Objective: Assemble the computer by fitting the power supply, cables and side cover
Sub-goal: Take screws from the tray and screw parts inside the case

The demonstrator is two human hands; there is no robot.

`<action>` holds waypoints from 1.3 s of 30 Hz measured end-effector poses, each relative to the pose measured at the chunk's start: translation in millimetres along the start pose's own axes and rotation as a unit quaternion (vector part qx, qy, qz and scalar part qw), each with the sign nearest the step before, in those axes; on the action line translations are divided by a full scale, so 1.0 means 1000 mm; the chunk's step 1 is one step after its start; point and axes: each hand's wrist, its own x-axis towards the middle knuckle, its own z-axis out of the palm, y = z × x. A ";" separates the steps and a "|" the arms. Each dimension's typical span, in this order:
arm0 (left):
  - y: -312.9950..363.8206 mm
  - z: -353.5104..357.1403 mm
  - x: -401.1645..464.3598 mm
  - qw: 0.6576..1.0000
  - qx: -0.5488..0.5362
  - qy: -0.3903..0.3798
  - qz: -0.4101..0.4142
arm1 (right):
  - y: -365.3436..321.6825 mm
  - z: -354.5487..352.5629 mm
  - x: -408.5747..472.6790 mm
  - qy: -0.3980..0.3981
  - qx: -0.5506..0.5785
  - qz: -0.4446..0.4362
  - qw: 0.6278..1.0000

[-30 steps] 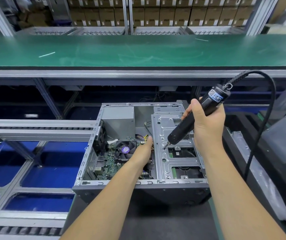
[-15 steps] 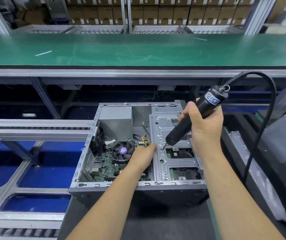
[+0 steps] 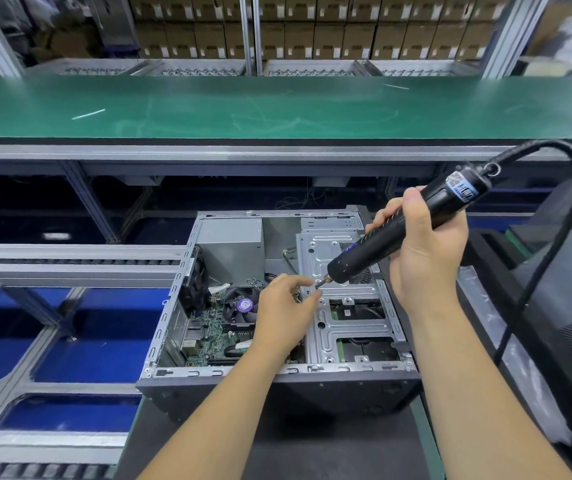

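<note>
We've got our right hand [image 3: 426, 251] wrapped round the black cylindrical screwdriver [image 3: 405, 225]; our left hand [image 3: 286, 315] pinches at its tip over the stamped-steel case [image 3: 277, 372], holding what, can't tell.

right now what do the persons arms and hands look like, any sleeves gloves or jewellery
Both forearms are bare up to the frame's lower edge, with no sleeve in view. The left hand and the right hand wear no gloves. No ring, watch or wrist strap shows on either.

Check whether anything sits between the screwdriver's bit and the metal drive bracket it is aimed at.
Only the left hand: its fingertips are at the bit of the electric screwdriver, just above the drive bracket. Whether they pinch a screw is too small to tell.
</note>
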 end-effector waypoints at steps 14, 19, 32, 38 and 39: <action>0.004 -0.002 0.000 0.998 -0.053 -0.034 0.010 | -0.008 -0.001 -0.001 0.008 0.023 0.000 1.000; 0.005 -0.001 0.000 0.998 -0.058 -0.030 -0.007 | -0.008 -0.001 0.000 0.010 0.020 0.001 1.000; 0.002 0.003 -0.002 0.992 0.086 -0.022 0.089 | -0.004 -0.004 -0.003 -0.009 -0.018 -0.006 1.000; 0.001 0.004 -0.001 0.991 0.103 -0.021 0.087 | -0.002 -0.003 -0.005 -0.018 -0.033 -0.012 0.999; 0.001 0.004 -0.001 0.991 0.104 -0.021 0.086 | -0.003 -0.003 -0.005 -0.022 -0.037 -0.013 0.999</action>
